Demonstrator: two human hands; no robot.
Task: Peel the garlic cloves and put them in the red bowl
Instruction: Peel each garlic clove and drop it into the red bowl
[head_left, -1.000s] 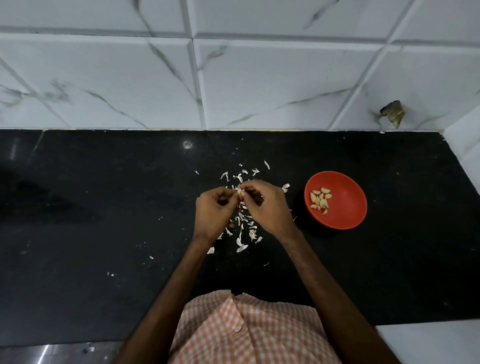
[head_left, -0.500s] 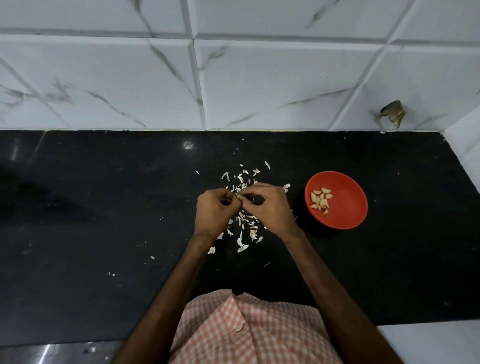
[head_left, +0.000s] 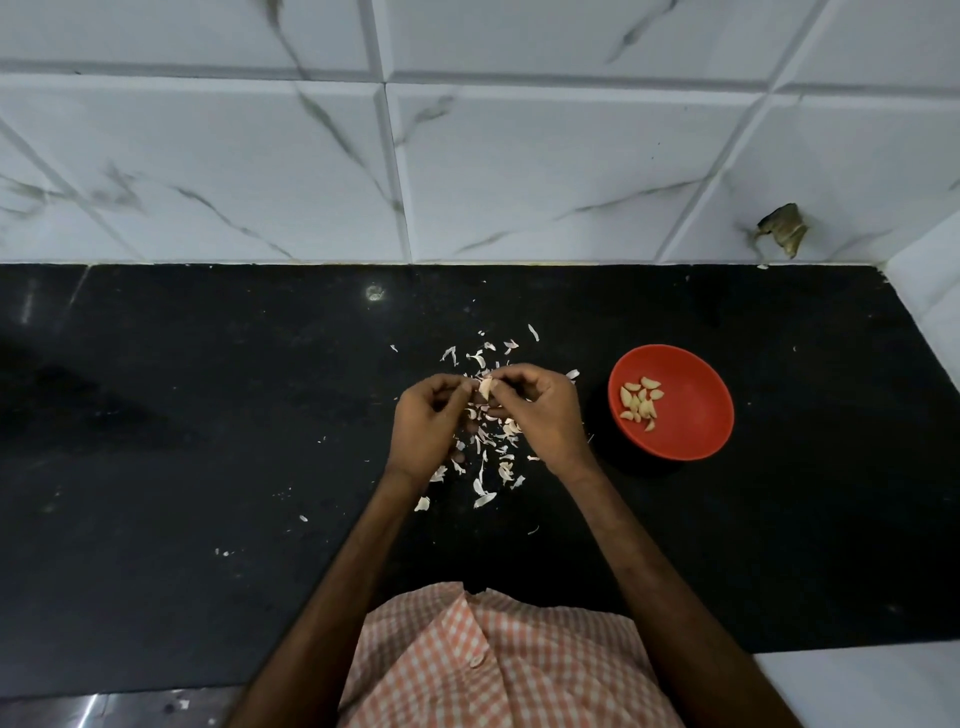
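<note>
Both hands meet above the middle of the black counter. A pale garlic clove (head_left: 485, 388) is pinched between the fingertips of my left hand (head_left: 427, 422) and my right hand (head_left: 540, 413). White garlic skins (head_left: 488, 457) lie scattered on the counter under and around the hands. To the right, a hand's width from my right hand, stands the red bowl (head_left: 691, 415). Several peeled cloves (head_left: 640, 403) lie in its left half.
The black counter (head_left: 208, 441) runs the full width, backed by a white marbled tile wall (head_left: 467, 156). A white side wall (head_left: 930, 291) closes the right end. A brownish scrap (head_left: 782, 228) sticks to the tiles at the far right. My checked shirt (head_left: 493, 660) fills the bottom.
The hands stayed in place above the skins. The clove between the fingertips shows more of its pale body now than half a second ago.
</note>
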